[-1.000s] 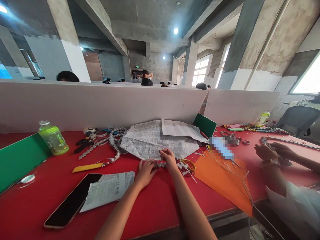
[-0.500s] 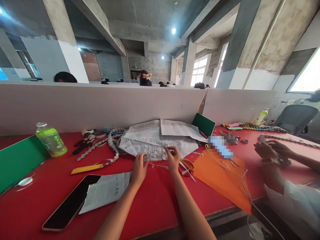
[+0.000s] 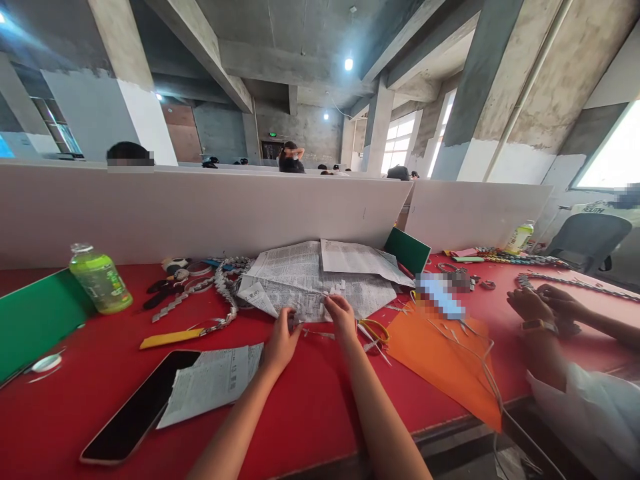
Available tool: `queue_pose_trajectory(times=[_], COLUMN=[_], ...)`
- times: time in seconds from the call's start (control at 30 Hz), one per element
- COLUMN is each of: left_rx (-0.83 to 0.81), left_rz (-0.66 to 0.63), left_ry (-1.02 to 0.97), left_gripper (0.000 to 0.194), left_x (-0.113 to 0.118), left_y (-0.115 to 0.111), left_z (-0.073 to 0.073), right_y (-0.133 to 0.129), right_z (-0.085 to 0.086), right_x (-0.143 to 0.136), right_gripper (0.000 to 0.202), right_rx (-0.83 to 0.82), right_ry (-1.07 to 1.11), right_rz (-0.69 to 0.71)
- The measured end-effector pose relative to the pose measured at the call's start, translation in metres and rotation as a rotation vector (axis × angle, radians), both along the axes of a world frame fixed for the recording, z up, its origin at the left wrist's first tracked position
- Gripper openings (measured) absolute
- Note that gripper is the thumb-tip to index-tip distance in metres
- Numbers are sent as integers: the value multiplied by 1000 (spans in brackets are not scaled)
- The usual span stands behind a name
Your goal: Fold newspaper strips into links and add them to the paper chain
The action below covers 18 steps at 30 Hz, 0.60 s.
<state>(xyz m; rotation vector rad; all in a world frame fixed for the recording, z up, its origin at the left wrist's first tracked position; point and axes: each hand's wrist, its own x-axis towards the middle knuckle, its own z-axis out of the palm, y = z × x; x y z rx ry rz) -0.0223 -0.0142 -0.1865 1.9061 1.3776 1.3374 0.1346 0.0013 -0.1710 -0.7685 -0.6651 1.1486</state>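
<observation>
Largest of all, a red surface (image 3: 305, 427), with a long pale partition (image 3: 210, 213) upright along its far edge. In front of this partition, near the middle of the far edge, wide creased newspaper sheets (image 3: 295, 267). To the right, toward the near edge, an orange sheet (image 3: 445, 360), with one corner reaching past that edge. Toward the left edge, a green board (image 3: 40, 327). Toward the near left corner, a dark phone (image 3: 140, 407), partly under a smaller newspaper piece (image 3: 215, 380). Just beside the green board, a green bottle (image 3: 103, 283), standing.

Next in size, two bare hands at the near border of the newspaper sheets. Left hand (image 3: 281, 343) with fingers bent inward; right hand (image 3: 341, 317) with thumb and forefinger drawn close together above the newspaper. Impossible to tell for either one if grasping a small piece or only touching. Toward the right edge, another person's hands (image 3: 533, 305), near each other.

Left of the newspaper sheets, a yellow handle (image 3: 170, 339). Just beside the right hand, a yellow loop (image 3: 383, 328). Smallest, pale strips (image 3: 326, 335) on the surface, between the two hands and slightly nearer to the near edge.
</observation>
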Motion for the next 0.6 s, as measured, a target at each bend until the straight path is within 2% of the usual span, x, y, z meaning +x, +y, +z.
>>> queue_pose_trajectory(times=[0.17,0.3,0.4,0.5,0.6], left_rx=[-80,-220,-392,-569,-585], left_rz=[-61,-269,-447,-488,-389], left_ry=[-6,-164,-386,-576,-672], left_gripper=[27,36,50,66,67], left_x=[1,4,4,3,1], left_y=[-3,-11,-14,-11,-4], left_z=[4,13,19,20,17], right_y=[3,4,1,-6,-14], right_z=[-3,-4,0,7,9], right_x=[4,7,8,5,-2], right_gripper=[27,24,25,27,26], right_rx=[-15,8,9,-22,-11], right_ry=[102,127,135,73,-46], right_rz=[17,-6,9,144,430])
